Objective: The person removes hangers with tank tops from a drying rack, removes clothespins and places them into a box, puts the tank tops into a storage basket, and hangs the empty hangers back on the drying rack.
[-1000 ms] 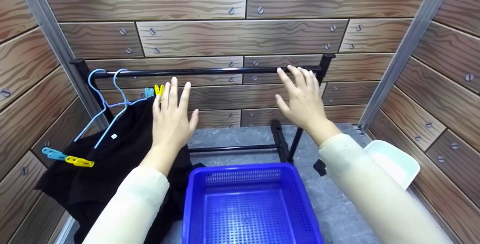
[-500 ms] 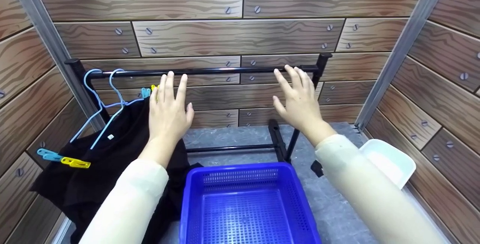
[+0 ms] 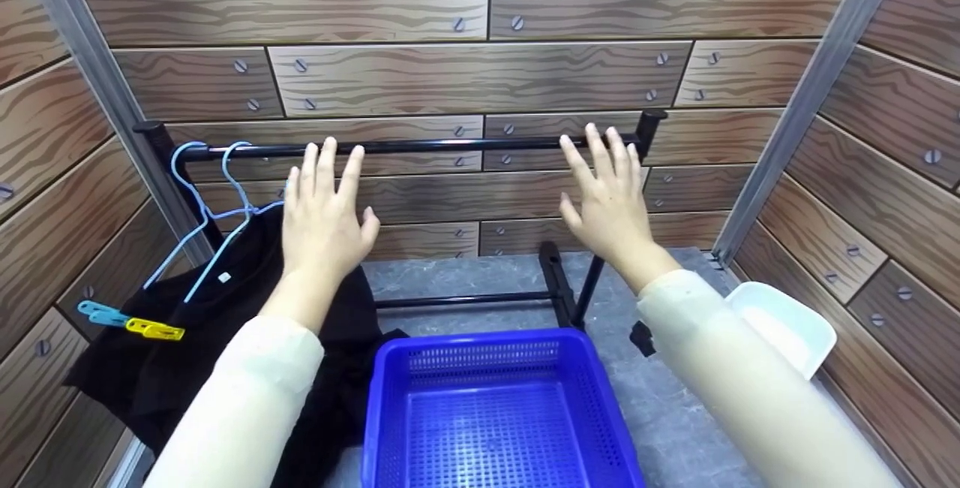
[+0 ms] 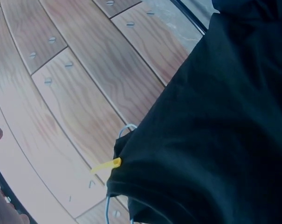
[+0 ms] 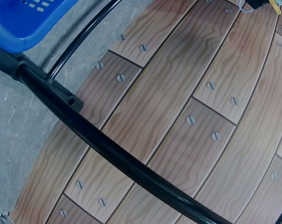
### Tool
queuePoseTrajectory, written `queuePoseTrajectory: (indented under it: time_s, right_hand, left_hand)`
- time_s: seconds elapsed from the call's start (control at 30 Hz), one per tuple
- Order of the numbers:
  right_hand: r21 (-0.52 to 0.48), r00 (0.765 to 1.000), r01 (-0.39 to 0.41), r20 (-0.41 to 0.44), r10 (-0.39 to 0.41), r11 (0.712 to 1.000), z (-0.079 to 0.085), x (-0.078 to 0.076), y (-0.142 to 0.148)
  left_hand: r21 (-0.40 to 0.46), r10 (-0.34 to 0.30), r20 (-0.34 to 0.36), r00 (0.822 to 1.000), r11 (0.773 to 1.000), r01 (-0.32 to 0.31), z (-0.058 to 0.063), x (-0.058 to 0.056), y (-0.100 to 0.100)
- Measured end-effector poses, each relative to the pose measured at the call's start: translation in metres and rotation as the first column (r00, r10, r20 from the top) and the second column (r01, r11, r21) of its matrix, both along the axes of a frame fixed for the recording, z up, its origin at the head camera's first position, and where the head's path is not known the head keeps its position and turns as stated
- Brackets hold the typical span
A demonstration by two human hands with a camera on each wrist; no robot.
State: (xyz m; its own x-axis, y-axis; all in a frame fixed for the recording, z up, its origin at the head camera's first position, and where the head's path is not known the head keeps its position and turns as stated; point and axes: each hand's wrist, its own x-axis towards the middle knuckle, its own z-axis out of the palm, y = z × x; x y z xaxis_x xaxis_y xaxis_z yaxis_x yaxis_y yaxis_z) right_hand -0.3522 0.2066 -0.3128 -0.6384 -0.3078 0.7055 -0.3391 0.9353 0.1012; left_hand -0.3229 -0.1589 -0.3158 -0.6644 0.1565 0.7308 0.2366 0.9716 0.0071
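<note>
My left hand (image 3: pixel 322 229) is held up, palm down with fingers spread, overlapping the rack's bar (image 3: pixel 450 146) in the head view. Beside it a black garment (image 3: pixel 247 353) hangs on blue hangers (image 3: pixel 240 210) at the bar's left end. A blue clothespin (image 3: pixel 103 314) and a yellow clothespin (image 3: pixel 155 329) sit at its left shoulder. Another yellow clothespin (image 4: pixel 113 163) shows in the left wrist view; my left hand hides it in the head view. My right hand (image 3: pixel 611 206), likewise spread, is near the bar's right end. Neither hand holds anything.
A blue perforated basket (image 3: pixel 480 339) stands in front of the rack, with nothing in it. To the right, a pale plastic tub (image 3: pixel 784 330) lies on the grey floor (image 3: pixel 667 405). Wood-patterned walls (image 3: pixel 480 79) enclose the space on three sides.
My left hand has shifted slightly left, now covering the clothespins on the garment's right shoulder. My right hand has moved slightly right. The camera view has shifted a little.
</note>
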Motion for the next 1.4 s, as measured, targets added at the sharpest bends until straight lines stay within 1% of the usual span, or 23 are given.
queuePoseTrajectory:
  time_s: [0.1, 0.2, 0.33, 0.47, 0.53, 0.67, 0.83, 0.97, 1.07, 1.23, 1.4]
  right_hand:
    - [-0.005, 1.0, 0.0, 0.018, 0.0, 1.0, 0.002, 0.001, 0.002]
    - [-0.009, 1.0, -0.011, 0.018, 0.011, 1.0, 0.004, 0.001, 0.002]
    - [-0.016, 1.0, -0.019, -0.006, 0.019, 1.0, 0.006, 0.0, 0.004]
    - [0.001, 1.0, -0.021, -0.01, 0.021, 1.0, 0.009, -0.001, 0.004]
    - [0.004, 1.0, -0.021, -0.011, 0.021, 1.0, 0.011, -0.001, 0.005]
    - [-0.008, 1.0, -0.023, 0.006, 0.023, 1.0, 0.014, 0.0, 0.005]
    - [-0.013, 0.998, -0.026, 0.048, 0.027, 1.0, 0.015, 0.0, 0.006]
    - [-0.001, 0.997, -0.023, 0.073, 0.023, 1.0, 0.014, -0.001, 0.009]
    - [0.007, 0.997, -0.02, 0.072, 0.019, 1.0, 0.014, -0.001, 0.01]
    - [0.016, 0.997, -0.029, 0.065, 0.028, 0.999, 0.015, -0.001, 0.011]
    - [0.023, 0.997, -0.033, 0.076, 0.031, 0.999, 0.015, -0.001, 0.011]
  left_hand:
    - [0.025, -0.013, -0.007, 1.0, 1.0, 0.014, 0.003, 0.002, -0.003]
    - [0.043, -0.024, -0.008, 1.0, 0.999, 0.025, 0.004, 0.002, -0.005]
    - [0.052, -0.023, 0.013, 1.0, 0.998, 0.022, 0.003, 0.003, -0.007]
    - [0.056, -0.014, 0.044, 0.999, 0.998, 0.011, 0.002, 0.006, -0.012]
    - [0.06, -0.019, 0.05, 0.999, 0.998, 0.016, 0.002, 0.007, -0.014]
    - [0.057, -0.032, 0.046, 0.998, 0.998, 0.029, 0.002, 0.008, -0.018]
    - [0.037, -0.038, 0.048, 0.998, 0.999, 0.036, -0.001, 0.011, -0.022]
    - [0.023, -0.03, 0.071, 0.997, 0.999, 0.029, -0.004, 0.013, -0.025]
    - [0.017, -0.028, 0.083, 0.996, 0.999, 0.027, -0.006, 0.014, -0.028]
    - [0.02, -0.026, 0.07, 0.997, 0.999, 0.025, -0.011, 0.018, -0.036]
    - [0.035, -0.005, 0.03, 1.0, 0.999, 0.004, -0.015, 0.024, -0.042]
